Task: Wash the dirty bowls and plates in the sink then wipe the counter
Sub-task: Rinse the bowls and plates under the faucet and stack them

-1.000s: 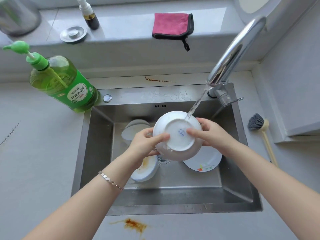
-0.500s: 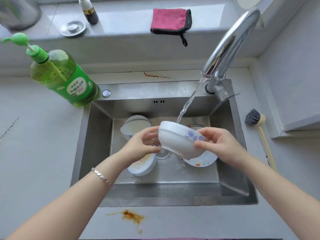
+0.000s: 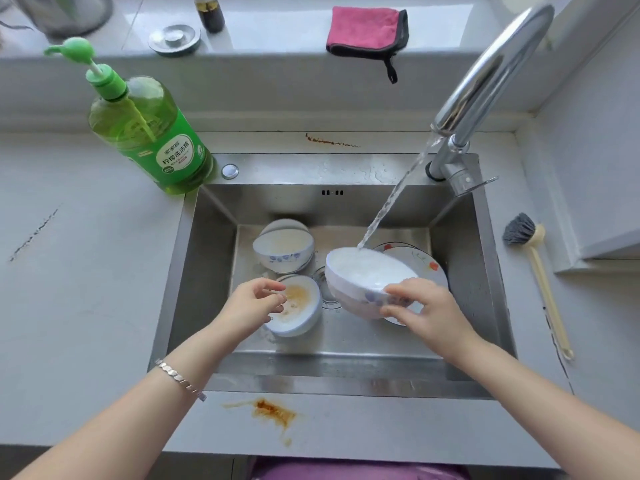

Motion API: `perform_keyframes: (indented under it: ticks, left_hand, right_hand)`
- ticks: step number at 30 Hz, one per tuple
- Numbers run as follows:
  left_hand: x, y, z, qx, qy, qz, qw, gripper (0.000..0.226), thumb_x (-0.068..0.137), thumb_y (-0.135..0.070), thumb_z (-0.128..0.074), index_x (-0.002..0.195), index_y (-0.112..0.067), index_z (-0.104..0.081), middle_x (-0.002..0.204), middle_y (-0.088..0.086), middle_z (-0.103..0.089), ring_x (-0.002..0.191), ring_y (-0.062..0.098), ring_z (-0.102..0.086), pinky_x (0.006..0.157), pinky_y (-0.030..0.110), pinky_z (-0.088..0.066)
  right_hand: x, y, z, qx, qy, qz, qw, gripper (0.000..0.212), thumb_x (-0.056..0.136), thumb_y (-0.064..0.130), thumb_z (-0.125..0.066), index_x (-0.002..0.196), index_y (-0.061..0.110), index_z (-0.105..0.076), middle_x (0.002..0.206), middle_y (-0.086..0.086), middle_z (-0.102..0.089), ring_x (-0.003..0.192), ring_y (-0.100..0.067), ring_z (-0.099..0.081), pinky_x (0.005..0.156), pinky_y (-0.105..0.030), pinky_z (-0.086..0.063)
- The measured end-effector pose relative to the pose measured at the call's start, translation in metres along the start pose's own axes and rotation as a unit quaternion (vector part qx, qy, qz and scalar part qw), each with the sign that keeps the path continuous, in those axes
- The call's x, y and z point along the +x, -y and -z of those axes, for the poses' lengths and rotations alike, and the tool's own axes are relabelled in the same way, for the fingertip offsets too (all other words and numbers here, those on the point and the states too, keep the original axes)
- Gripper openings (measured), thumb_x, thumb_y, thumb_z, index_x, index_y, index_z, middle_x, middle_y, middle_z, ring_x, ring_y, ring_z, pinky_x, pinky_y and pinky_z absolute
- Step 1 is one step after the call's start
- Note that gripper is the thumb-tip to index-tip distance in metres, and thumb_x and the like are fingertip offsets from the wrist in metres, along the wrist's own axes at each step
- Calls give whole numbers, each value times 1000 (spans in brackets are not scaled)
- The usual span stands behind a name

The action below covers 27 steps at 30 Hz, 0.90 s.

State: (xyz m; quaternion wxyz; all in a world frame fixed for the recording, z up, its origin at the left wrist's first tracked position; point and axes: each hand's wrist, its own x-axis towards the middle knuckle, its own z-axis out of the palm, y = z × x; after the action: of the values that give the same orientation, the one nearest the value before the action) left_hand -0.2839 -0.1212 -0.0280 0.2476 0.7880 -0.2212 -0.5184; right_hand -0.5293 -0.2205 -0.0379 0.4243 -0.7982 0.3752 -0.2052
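Observation:
My right hand (image 3: 427, 308) grips the near rim of a white bowl with blue flowers (image 3: 363, 275), held mouth-up above the steel sink (image 3: 207, 237). Water from the tap (image 3: 485, 77) streams into the bowl. My left hand (image 3: 254, 303) hovers apart from it, fingers loosely curled, holding nothing, over a dirty bowl with brown residue (image 3: 301, 306). Another bowl stack (image 3: 282, 251) sits at the sink's back left. A flowered plate (image 3: 422, 261) lies under the held bowl, partly hidden.
A green dish-soap bottle (image 3: 152, 140) stands at the sink's back left corner. A pink cloth (image 3: 365, 31) lies on the ledge. A dish brush (image 3: 535, 265) lies on the right counter. Brown stains mark the front counter (image 3: 273, 410) and the back edge (image 3: 329, 142).
The bowl turned from bottom-up to mouth-up under the stream and moved right. My left hand let go of it and drew back to the left.

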Motion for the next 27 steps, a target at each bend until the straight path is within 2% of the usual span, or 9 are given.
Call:
perform_keyframes:
  ticks: [2,4,7,9,11,14,17,21,27]
  left_hand:
    - [-1,2,-3,3,13,9,1000,16,90,-7,-54,88,-22,-60,98,9,-67,84,15,-64,82,33,-50]
    - [-1,4,-5,6,20,19,1000,15,90,-8,-54,90,-21,-60,100,9,-68,87,17,-65,84,34,-50]
    - [1,6,-8,12,27,34,999,13,90,-8,-54,95,-18,-61,101,10,-68,89,18,-65,84,34,-50]
    - [3,7,-9,19,27,41,999,14,90,-8,-53,95,-18,-61,101,9,-68,89,17,-65,86,35,-50]
    - [5,6,-13,27,30,46,998,15,90,-8,-52,99,-16,-61,102,9,-68,88,17,-65,85,34,-50]
    - [8,6,-19,38,35,50,997,19,90,-6,-50,105,-12,-60,105,13,-67,86,18,-63,76,27,-48]
    - [12,8,-27,47,38,59,996,19,90,-5,-50,104,-12,-60,106,15,-67,84,18,-62,72,25,-46]
    - [18,16,-35,44,36,72,996,18,89,-6,-51,103,-12,-60,106,14,-68,84,16,-63,76,28,-45]
    - [19,29,-37,36,20,89,995,14,89,-8,-54,95,-18,-63,99,9,-68,92,19,-66,87,39,-49]
  right_hand:
    - [-2,2,-2,202,23,-180,963,18,77,-2,-70,93,7,-69,73,17,-67,65,10,-58,66,-7,-45]
    - [-5,-5,-8,312,38,-287,905,18,82,-4,-63,98,4,-68,75,12,-72,67,3,-62,63,-11,-49]
    - [-10,-14,-12,430,38,-379,818,20,87,0,-54,103,1,-65,84,0,-72,74,-9,-65,63,-17,-52]
    - [-10,-23,-9,455,25,-411,790,17,88,2,-52,100,3,-65,82,0,-72,73,-12,-65,62,-21,-53]
    - [-8,-34,-3,399,12,-419,815,17,86,3,-58,100,3,-66,80,0,-71,74,-15,-62,65,-23,-51]
    - [-7,-50,2,198,18,-372,907,22,79,1,-69,101,1,-67,88,-5,-68,75,-12,-59,64,-12,-47]
    - [-7,-76,1,-48,60,-269,960,8,78,5,-70,86,2,-71,84,-11,-71,78,-24,-61,71,-29,-46]
    - [-4,-118,-6,-266,59,-148,951,11,64,4,-77,63,10,-68,59,-7,-66,61,-29,-60,58,-30,-39]
    - [-2,-162,-36,-363,114,-97,920,28,35,0,-85,46,15,-64,37,-2,-49,36,-25,-48,48,-26,-44]
